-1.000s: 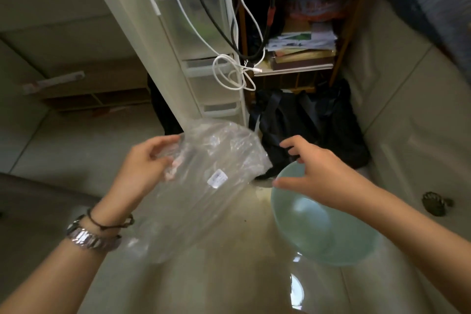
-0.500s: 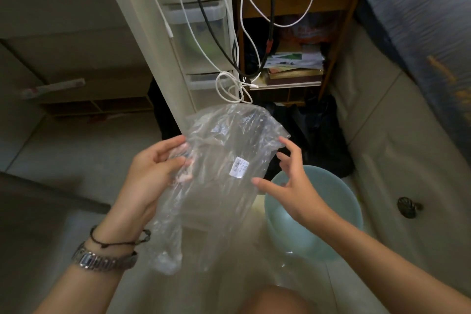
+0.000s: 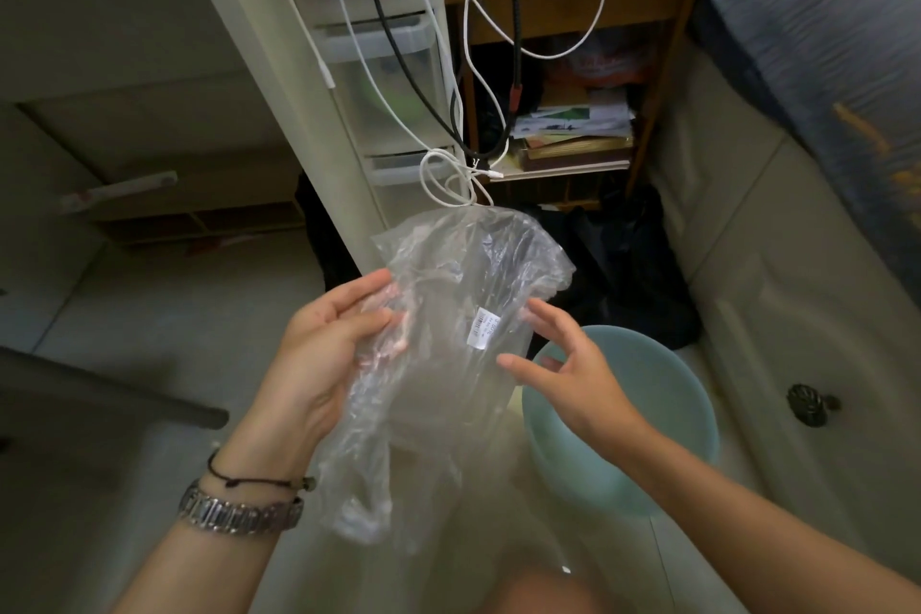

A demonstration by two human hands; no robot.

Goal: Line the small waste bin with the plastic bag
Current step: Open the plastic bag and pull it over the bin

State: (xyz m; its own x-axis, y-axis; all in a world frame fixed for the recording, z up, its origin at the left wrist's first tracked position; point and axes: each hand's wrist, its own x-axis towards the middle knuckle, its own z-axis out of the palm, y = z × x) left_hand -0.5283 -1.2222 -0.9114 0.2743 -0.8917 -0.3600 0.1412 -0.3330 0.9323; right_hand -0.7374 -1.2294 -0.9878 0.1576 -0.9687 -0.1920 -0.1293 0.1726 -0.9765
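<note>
A crumpled clear plastic bag [image 3: 448, 364] with a small white barcode sticker hangs in front of me, above the floor. My left hand [image 3: 329, 344] pinches its left edge between thumb and fingers. At the bag's right edge my right hand [image 3: 568, 364] has its fingers spread; whether they touch the plastic I cannot tell. The small pale-green waste bin [image 3: 663, 394] stands on the floor below and to the right of the bag, partly hidden by my right hand and forearm. Its inside looks bare.
A white plastic drawer unit [image 3: 393, 115] with dangling white and black cables [image 3: 458, 165] stands behind the bag. A wooden bedside shelf [image 3: 573, 140] holds papers, with a black bag [image 3: 633, 264] on the floor beneath. A bed [image 3: 822, 65] runs along the right.
My right hand left the bin's rim and came up to the bag's right edge. The bag was raised and hangs more upright. The view tilted upward.
</note>
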